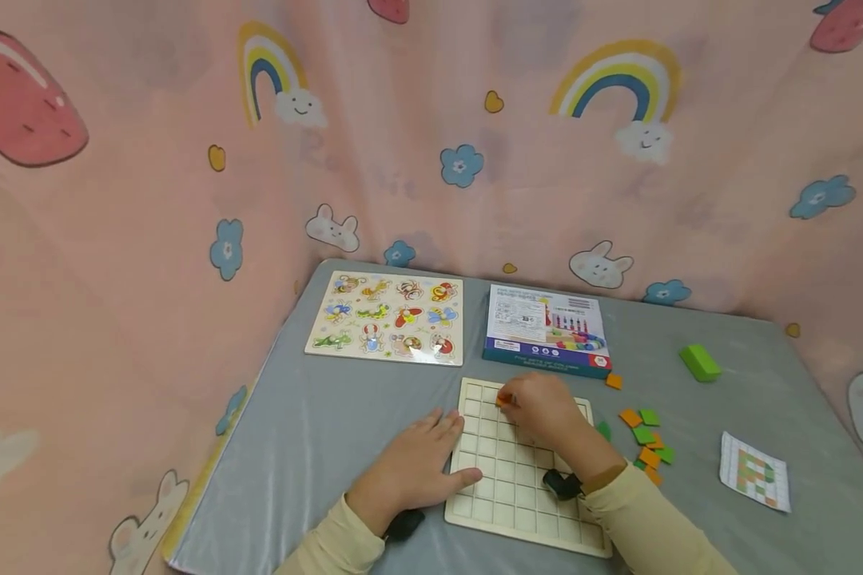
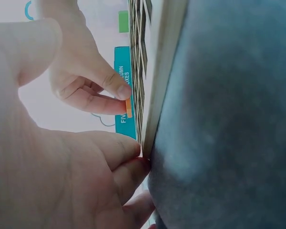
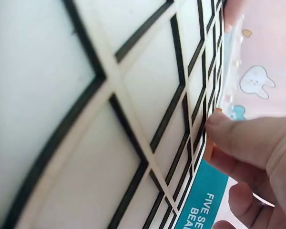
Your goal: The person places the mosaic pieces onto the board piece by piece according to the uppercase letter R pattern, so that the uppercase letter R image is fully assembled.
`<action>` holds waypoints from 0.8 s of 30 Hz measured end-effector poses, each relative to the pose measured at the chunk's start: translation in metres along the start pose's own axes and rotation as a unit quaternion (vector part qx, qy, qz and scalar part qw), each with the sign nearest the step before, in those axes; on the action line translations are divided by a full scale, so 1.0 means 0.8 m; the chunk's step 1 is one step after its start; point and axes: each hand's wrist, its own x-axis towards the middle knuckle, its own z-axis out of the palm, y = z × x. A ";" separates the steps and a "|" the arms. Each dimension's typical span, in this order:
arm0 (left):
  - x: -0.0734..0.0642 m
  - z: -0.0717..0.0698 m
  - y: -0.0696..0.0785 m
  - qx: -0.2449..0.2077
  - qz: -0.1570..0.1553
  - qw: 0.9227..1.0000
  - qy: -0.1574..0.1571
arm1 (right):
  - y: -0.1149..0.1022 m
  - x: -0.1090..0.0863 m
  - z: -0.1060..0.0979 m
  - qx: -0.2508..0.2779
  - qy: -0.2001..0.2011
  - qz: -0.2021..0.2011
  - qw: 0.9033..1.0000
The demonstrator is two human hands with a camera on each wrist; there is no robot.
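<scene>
A wooden grid board (image 1: pixel 499 479) with raised square cells lies on the table in front of the person. The right hand (image 1: pixel 542 407) is over its far part and pinches an orange square tile (image 2: pixel 129 108) between thumb and fingertips, close over the cells. In the right wrist view the thumb covers much of the tile (image 3: pixel 209 150). At the board's left edge rests the left hand (image 1: pixel 419 463), fingers straight, fingertips against the edge and thumb across the near-left cells.
Loose orange and green tiles (image 1: pixel 630 418) lie right of the board, with a green block (image 1: pixel 701 362) farther back. A pattern card (image 1: pixel 755 473) lies at the right. Behind the board are a puzzle board (image 1: pixel 384 319) with insect pictures and a flat box (image 1: pixel 546 329).
</scene>
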 end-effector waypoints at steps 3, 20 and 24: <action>0.001 0.002 0.000 0.000 -0.001 1.000 -0.001 | 0.000 -0.002 0.001 0.004 0.000 0.001 1.000; 0.003 -0.001 0.005 0.005 -0.001 1.000 -0.003 | 0.007 -0.021 -0.008 -0.008 -0.022 -0.034 0.999; 0.002 0.001 0.004 0.003 -0.005 1.000 -0.004 | 0.020 -0.030 -0.016 0.023 -0.015 0.027 0.999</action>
